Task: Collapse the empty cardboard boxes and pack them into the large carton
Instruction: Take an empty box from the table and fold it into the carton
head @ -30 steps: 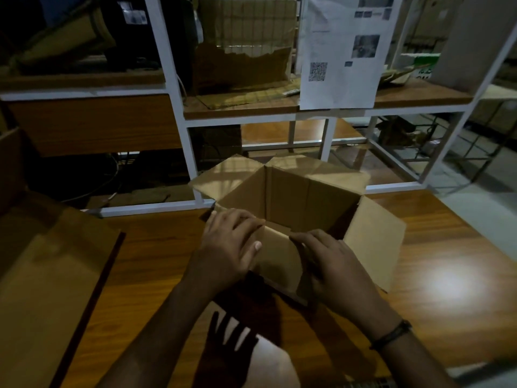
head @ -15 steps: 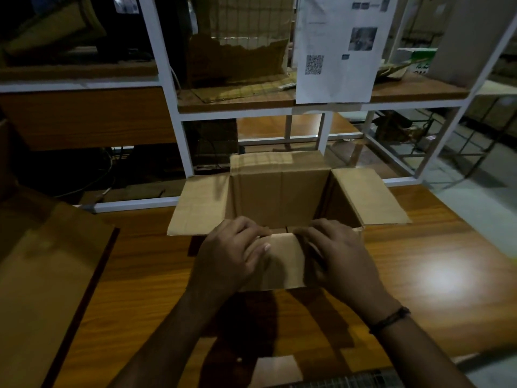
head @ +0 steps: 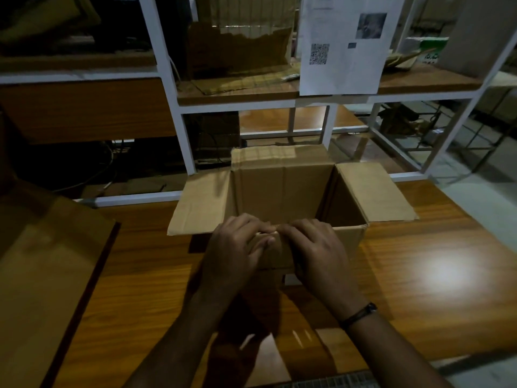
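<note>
two hands meet at the near edge of the open box (head: 282, 191), which stands upright on the worktop (head: 419, 275) with its side flaps (head: 201, 203) spread outward. the left hand (head: 237, 254) and the right hand (head: 317, 253) both curl round the near flap (head: 270, 249) and pinch it, probably to bend it clear before flattening the walls. left of the box lies broad cardboard (head: 42, 275), perhaps the large carton.

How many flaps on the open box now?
4: left flap spread outward, far flap standing upright, right flap spread outward, near flap folded down, gripped by left hand and right hand.
</note>
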